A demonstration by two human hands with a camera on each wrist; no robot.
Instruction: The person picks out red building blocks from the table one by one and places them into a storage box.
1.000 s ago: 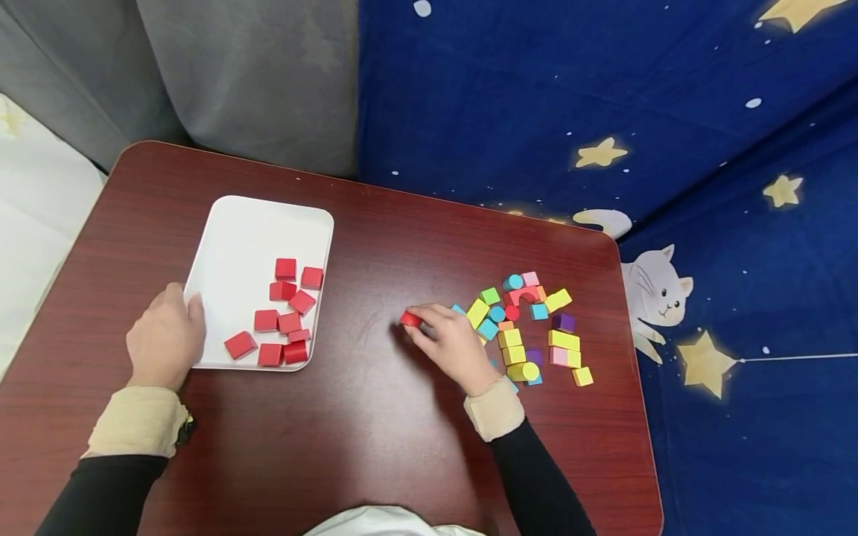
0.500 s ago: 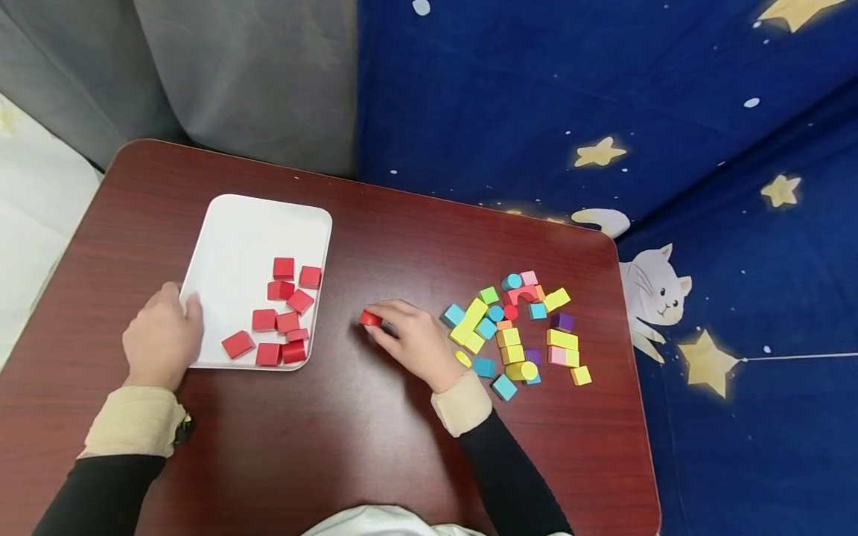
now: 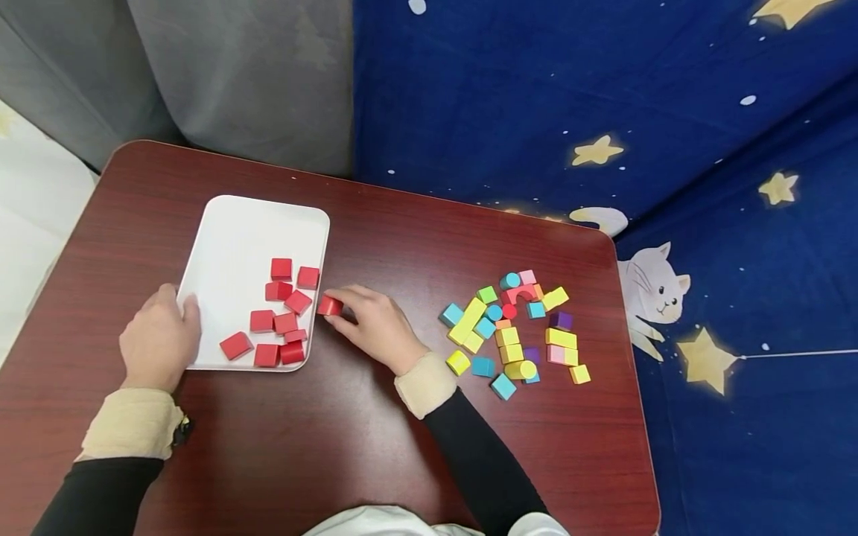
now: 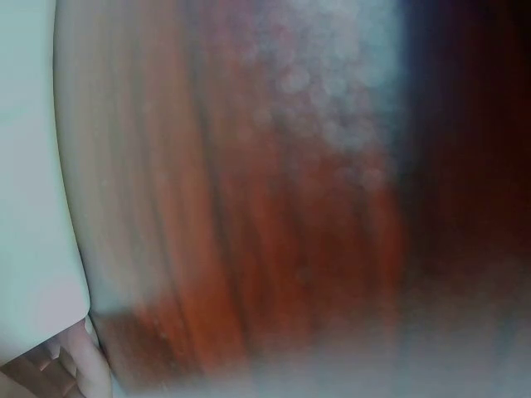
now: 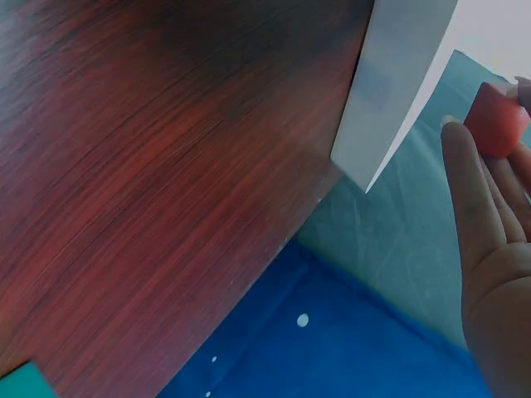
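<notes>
My right hand [image 3: 375, 325] pinches a red block [image 3: 329, 306] just beside the right rim of the white tray [image 3: 234, 212]. In the right wrist view the same red block [image 5: 496, 121] sits between thumb and fingertips. My left hand [image 3: 159, 339] grips the tray at its left edge, the thumb along the rim. Several red blocks [image 3: 261, 321] lie in the tray's lower right part. In the left wrist view only a bit of the left hand [image 4: 87, 365] shows under the tray corner.
To the right lies a loose group of blocks: yellow [image 3: 509, 353], blue [image 3: 482, 366], green [image 3: 486, 295], purple [image 3: 561, 321], pink [image 3: 555, 353] and a red arch [image 3: 520, 292]. The brown table [image 3: 281, 447] ends at curtains [image 3: 469, 97] behind.
My right hand has carried the red block leftward, from near the scattered blocks to the tray's right rim. The left hand stays on the tray.
</notes>
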